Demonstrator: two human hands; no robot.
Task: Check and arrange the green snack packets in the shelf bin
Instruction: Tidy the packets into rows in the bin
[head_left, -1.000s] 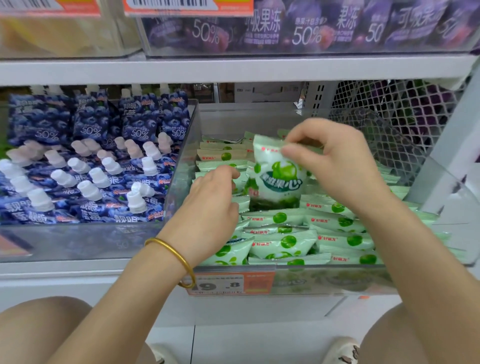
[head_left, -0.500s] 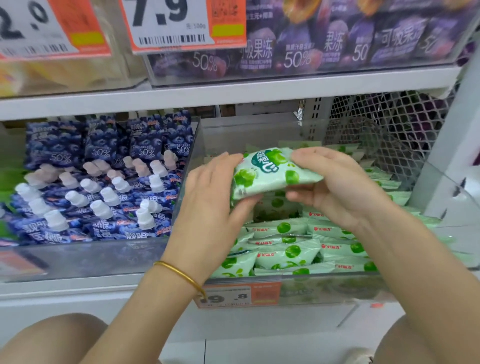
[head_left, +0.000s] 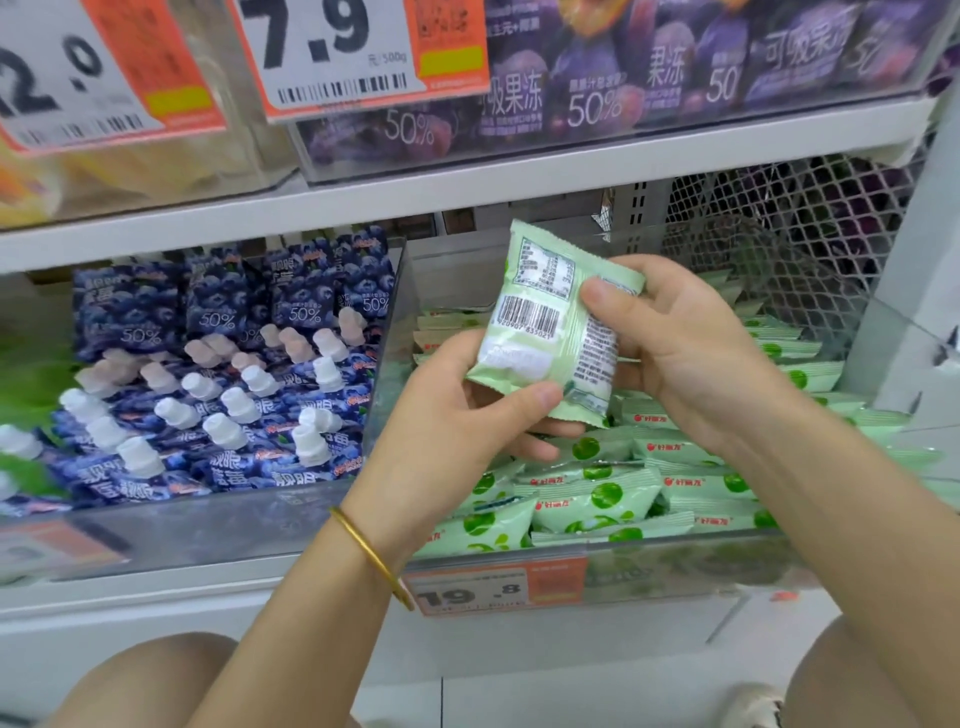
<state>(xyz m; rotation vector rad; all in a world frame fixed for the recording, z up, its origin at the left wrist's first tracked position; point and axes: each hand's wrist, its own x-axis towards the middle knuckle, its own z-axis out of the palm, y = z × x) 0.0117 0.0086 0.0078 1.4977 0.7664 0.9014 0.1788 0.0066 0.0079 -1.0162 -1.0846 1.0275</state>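
I see one pale green packet (head_left: 550, 322) tilted, its barcode side facing me, with my left hand (head_left: 467, 415) gripping its lower edge and my right hand (head_left: 691, 353) its upper right corner. Below my fingers, more green packets (head_left: 592, 499) lie flat in rows in the clear bin (head_left: 675, 561).

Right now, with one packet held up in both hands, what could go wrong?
The left hand and right hand pinch the packet only at its edges, so it could slip and fall among the stacked packets, upsetting their rows. Its back faces up; put back so, it would mismatch the others.
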